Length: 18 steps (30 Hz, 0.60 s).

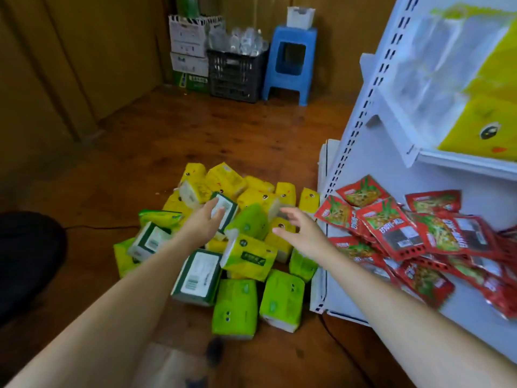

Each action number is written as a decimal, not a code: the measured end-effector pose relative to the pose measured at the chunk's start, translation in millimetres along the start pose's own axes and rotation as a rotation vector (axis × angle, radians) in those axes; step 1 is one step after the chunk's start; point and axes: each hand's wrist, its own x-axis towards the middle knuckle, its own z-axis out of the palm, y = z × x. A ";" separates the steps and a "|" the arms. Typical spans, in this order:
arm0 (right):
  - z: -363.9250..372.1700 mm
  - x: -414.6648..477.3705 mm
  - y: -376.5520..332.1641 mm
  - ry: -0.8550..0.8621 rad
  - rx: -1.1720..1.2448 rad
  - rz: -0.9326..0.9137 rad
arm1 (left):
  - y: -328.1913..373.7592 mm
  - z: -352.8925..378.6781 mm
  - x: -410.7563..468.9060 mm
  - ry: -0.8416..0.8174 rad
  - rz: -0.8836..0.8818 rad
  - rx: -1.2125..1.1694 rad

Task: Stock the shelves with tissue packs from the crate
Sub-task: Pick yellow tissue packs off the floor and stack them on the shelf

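Loose heap of tissue packs (246,256) on the wooden floor (223,135), against the left edge of the base of the white shelf unit (363,152) and not in any crate; probably tipped out there to keep every pack within arm's reach of the shelves. Wrappers soft and glossy, in lemon yellow, lime green, and dark green with a white label panel; small cartoon eyes printed on several; lying at all angles, some on edge, some flat. Over the middle of the heap, left hand (204,221) stretched forward, fingers (216,210) straight and laid on the label face of a dark green pack (227,204) propped near the top, not curled round it, thumb hidden; judged the start of a pick. Just beside it, right hand (300,228) above the yellow packs, fingers (288,212) apart and relaxed, holding nothing, likely poised to take a second pack or steady the pile. Lower shelf crowded with red snack sachets (405,231); upper shelf carrying a large yellow pack (481,127), blurred. In the far corner of the floor, black crate (235,74) of what look like clear bottles, well apart from the heap.
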 end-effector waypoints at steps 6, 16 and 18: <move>-26.7 8.8 48.9 0.111 -0.068 0.156 | -23.5 15.0 -7.2 -0.100 -0.072 0.094; 7.4 36.7 65.6 0.034 0.018 0.203 | -37.2 48.0 -12.1 -0.255 0.080 0.163; 9.7 43.6 69.1 0.015 0.030 0.195 | -38.0 53.1 -6.7 -0.269 0.072 0.178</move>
